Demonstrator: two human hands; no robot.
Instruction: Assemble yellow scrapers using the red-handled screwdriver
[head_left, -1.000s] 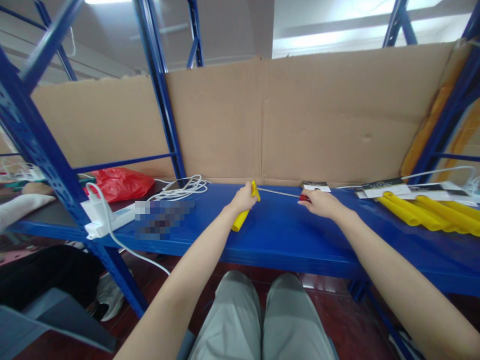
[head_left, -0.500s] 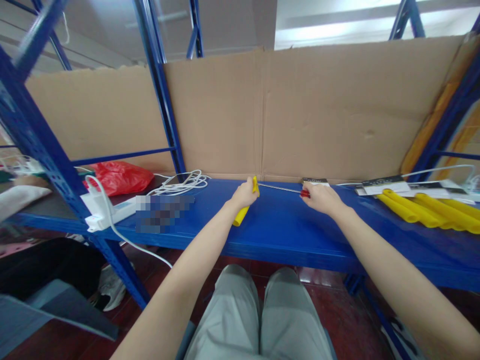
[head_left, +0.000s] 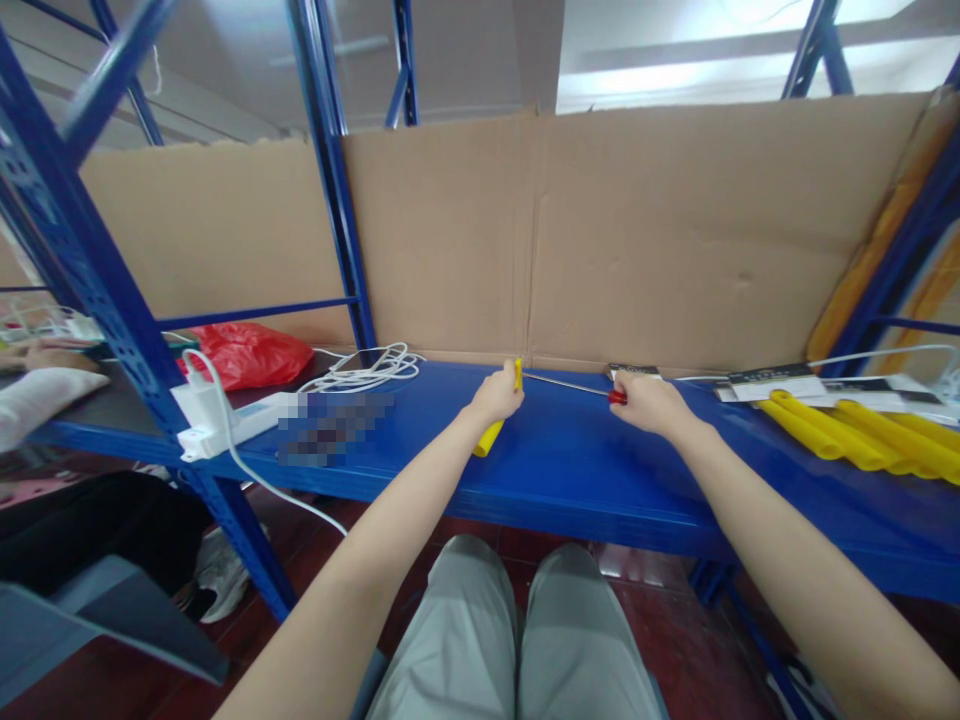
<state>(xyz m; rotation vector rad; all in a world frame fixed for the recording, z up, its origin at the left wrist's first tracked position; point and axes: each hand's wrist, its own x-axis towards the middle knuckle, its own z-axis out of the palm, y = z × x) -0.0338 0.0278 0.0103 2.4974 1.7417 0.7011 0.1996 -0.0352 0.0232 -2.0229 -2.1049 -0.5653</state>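
Observation:
My left hand (head_left: 498, 393) is closed around a yellow tube-shaped piece (head_left: 489, 439), whose lower end sticks out below the fist and whose narrower top shows above it. A screwdriver (head_left: 574, 385) with a red handle is gripped in my right hand (head_left: 646, 402). Its thin metal shaft points left, and the tip reaches the upper part of the yellow piece. Whether the tip touches it is too small to tell. Both hands are just above the blue shelf (head_left: 570, 470).
Several yellow tubes (head_left: 862, 440) lie at the right beside black-and-white cards (head_left: 772, 383). Left are a white power strip (head_left: 247, 420), coiled white cable (head_left: 375, 368) and a red plastic bag (head_left: 244, 355). Cardboard (head_left: 637, 240) walls the back. Another person's sleeve (head_left: 52, 395) shows far left.
The camera view has shifted slightly, so everything sits a little lower and to the right. Both hands keep their grips, and the screwdriver still points at the yellow piece.

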